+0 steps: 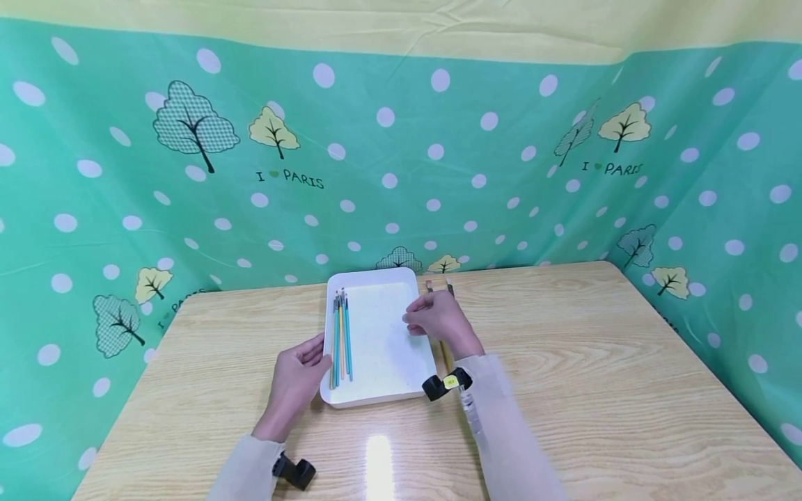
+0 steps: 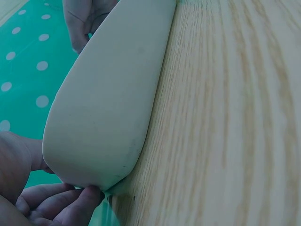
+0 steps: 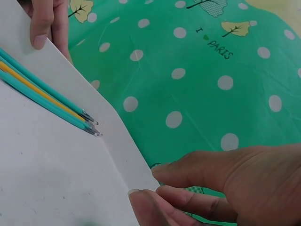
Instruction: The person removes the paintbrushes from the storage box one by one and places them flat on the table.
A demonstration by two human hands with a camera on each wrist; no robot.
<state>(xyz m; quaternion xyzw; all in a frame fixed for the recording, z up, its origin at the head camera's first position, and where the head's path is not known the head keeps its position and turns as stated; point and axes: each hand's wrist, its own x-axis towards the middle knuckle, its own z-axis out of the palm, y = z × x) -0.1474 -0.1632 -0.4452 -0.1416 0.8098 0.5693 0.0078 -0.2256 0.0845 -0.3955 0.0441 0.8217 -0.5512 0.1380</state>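
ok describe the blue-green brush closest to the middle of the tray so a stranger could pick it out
On the wooden table sits a white tray, its left side held by the left hand. Inside, along that side, lies a bunch of brushes. In the head view, the blue-green brush is the rightmost, nearer the tray's middle than its neighbours.

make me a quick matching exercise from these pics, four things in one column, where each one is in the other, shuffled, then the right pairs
Things
1. thin teal and yellow brushes
2. left hand
3. right hand
4. green cloth with pale dots

Places
A. at the tray's right side
B. hanging behind the wooden table
C. gripping the tray's left edge
D. lying inside the white rectangular tray

Pairs: 1-D, 2-C, 3-A, 4-B
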